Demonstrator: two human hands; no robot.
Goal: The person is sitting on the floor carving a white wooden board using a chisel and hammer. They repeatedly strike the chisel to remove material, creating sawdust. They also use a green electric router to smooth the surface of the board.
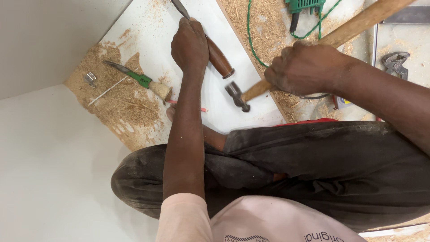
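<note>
A person looks down over dark trousers (313, 170) and a pale pink sleeve (183, 219) at both hands working on a white board (148, 27). The left hand (189, 47) is closed around the brown wooden handle of a chisel (218, 58), whose metal blade points away from the body beyond the knuckles. Just to the right, the right hand (304, 67) is closed around the wooden shaft of a hammer (251, 92). The hammer's dark metal head, blurred, sits just beside the chisel handle's butt end, between the two hands; whether they touch cannot be told. To the left of the left hand, a second chisel with a green collar (139, 79) lies on sawdust (116, 103), with a small metal fitting (90, 79) further left. Beyond the right hand, a green cord (251, 40) loops through more sawdust towards a green tool (304, 6). Grey pincers (395, 62) lie to the far right.
</note>
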